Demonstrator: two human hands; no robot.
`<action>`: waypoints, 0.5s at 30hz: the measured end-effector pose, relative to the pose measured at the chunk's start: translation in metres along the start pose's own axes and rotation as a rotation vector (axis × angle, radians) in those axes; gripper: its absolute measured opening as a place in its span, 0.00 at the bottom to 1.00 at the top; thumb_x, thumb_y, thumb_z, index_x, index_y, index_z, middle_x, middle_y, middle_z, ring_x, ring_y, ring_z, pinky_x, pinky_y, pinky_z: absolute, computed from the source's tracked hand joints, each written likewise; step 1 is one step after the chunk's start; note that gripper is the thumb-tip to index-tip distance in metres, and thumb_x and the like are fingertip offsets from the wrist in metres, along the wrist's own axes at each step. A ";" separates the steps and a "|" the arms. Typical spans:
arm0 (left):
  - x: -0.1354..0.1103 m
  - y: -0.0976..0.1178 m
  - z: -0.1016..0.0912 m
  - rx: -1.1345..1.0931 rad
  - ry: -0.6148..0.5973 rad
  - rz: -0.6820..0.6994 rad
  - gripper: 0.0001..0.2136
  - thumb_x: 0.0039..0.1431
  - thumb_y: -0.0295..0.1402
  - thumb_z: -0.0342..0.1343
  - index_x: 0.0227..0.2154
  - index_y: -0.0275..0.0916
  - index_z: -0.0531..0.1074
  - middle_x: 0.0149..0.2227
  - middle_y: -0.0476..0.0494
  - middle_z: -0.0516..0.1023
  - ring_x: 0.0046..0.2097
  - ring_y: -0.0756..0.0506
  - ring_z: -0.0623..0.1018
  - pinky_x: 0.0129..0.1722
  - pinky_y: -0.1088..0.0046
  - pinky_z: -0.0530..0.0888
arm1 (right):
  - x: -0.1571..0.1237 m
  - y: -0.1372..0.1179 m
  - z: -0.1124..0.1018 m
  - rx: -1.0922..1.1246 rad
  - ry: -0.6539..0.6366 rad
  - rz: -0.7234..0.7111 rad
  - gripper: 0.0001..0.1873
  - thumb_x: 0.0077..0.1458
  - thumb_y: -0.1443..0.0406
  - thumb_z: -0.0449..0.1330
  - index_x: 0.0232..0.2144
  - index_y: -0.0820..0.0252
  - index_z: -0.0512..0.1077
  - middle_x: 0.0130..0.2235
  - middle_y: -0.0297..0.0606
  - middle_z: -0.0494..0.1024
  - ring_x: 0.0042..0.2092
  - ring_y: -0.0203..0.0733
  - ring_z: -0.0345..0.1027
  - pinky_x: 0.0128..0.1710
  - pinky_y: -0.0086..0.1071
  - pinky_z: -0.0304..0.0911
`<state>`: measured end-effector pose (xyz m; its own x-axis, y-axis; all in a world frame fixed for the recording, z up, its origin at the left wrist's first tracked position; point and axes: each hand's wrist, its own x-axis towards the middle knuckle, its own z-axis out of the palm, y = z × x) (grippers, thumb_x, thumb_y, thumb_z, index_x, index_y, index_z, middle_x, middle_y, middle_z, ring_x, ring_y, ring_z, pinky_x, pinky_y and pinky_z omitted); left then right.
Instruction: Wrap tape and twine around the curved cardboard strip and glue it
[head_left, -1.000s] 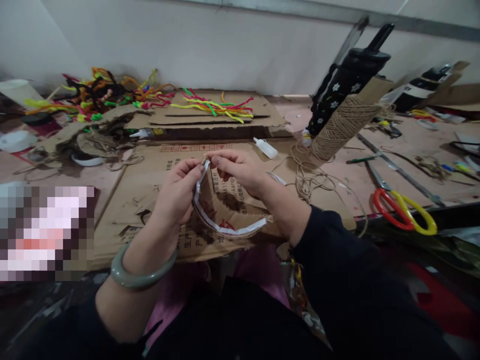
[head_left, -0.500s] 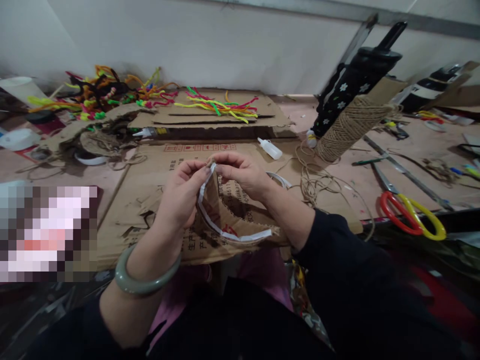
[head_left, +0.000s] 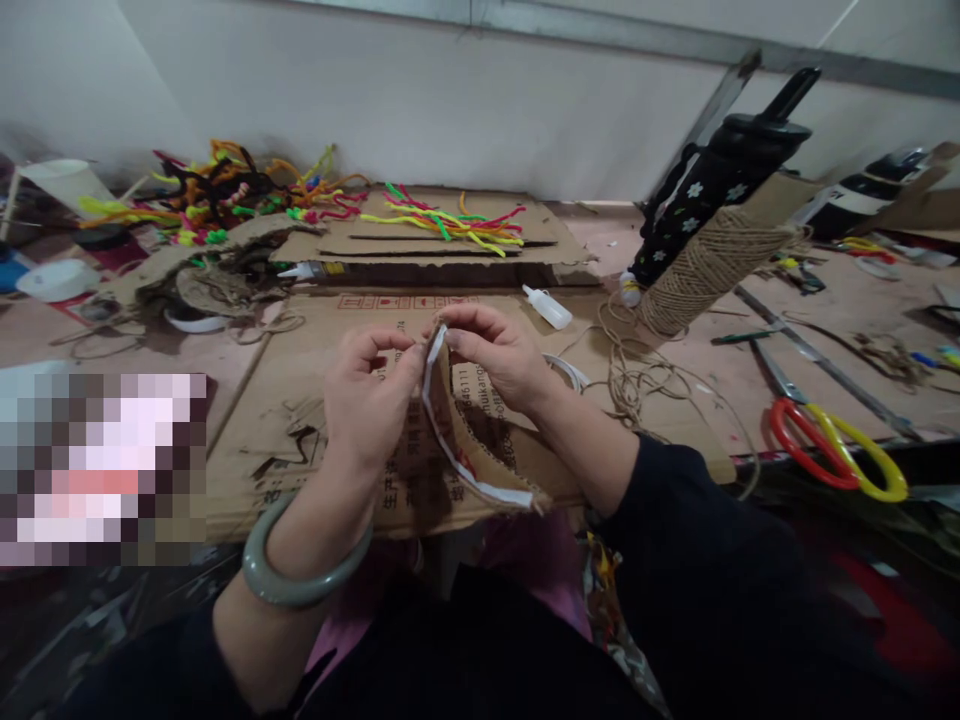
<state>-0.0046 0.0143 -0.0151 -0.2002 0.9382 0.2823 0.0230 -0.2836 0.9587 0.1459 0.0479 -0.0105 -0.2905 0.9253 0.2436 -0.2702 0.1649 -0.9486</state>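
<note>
A curved piece of cardboard (head_left: pixel 471 452), crescent-shaped, hangs between my hands, its lower end pointing to the right. White tape (head_left: pixel 442 440) runs along its outer edge. My left hand (head_left: pixel 371 385) pinches the upper end from the left between thumb and forefinger. From the other side, my right hand (head_left: pixel 499 362) grips that same end, thumb in front and fingers behind. A bit of twine seems to show at the tip, partly covered by the fingers. Beneath lies a flat printed carton sheet (head_left: pixel 300 320).
A small white squeeze bottle (head_left: pixel 547 307) lies beyond my right hand. To the right are a twine spool (head_left: pixel 709 265), loose twine (head_left: pixel 630 375) and red-and-yellow scissors (head_left: pixel 814 440). Colourful pipe cleaners (head_left: pixel 450 222) rest on cardboard at the back. A black umbrella (head_left: pixel 697 190) leans there.
The cardboard crescent has turned, now showing more of its flat face and hanging more steeply. Both hands keep hold of its upper end. The whole view has shifted slightly.
</note>
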 end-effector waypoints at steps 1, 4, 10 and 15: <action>-0.001 0.000 -0.001 0.033 0.000 0.038 0.05 0.49 0.35 0.65 0.27 0.40 0.76 0.30 0.50 0.78 0.32 0.50 0.74 0.32 0.73 0.70 | 0.000 0.000 0.001 -0.013 -0.002 -0.006 0.15 0.44 0.58 0.67 0.36 0.56 0.74 0.35 0.31 0.78 0.36 0.33 0.69 0.38 0.30 0.68; -0.003 -0.002 0.000 0.073 -0.030 0.087 0.06 0.52 0.37 0.63 0.29 0.40 0.78 0.27 0.50 0.78 0.27 0.51 0.73 0.29 0.73 0.70 | -0.002 0.000 0.003 -0.081 -0.007 -0.043 0.14 0.45 0.58 0.67 0.35 0.57 0.76 0.36 0.32 0.79 0.37 0.34 0.70 0.43 0.33 0.69; -0.004 -0.004 0.002 0.000 -0.041 0.087 0.06 0.52 0.37 0.64 0.30 0.41 0.79 0.28 0.50 0.80 0.30 0.50 0.75 0.33 0.73 0.72 | -0.004 -0.001 0.002 -0.229 -0.027 -0.162 0.12 0.49 0.58 0.65 0.36 0.57 0.78 0.40 0.36 0.79 0.42 0.37 0.72 0.46 0.36 0.68; -0.005 0.000 0.001 -0.047 -0.044 0.048 0.06 0.51 0.37 0.64 0.28 0.41 0.79 0.27 0.49 0.79 0.30 0.49 0.75 0.32 0.72 0.73 | -0.005 -0.002 0.000 -0.354 -0.047 -0.275 0.10 0.52 0.60 0.63 0.36 0.57 0.79 0.41 0.37 0.79 0.43 0.37 0.71 0.45 0.36 0.68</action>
<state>-0.0025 0.0097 -0.0162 -0.1572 0.9306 0.3305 -0.0143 -0.3367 0.9415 0.1480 0.0435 -0.0097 -0.2956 0.8154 0.4977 -0.0149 0.5170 -0.8559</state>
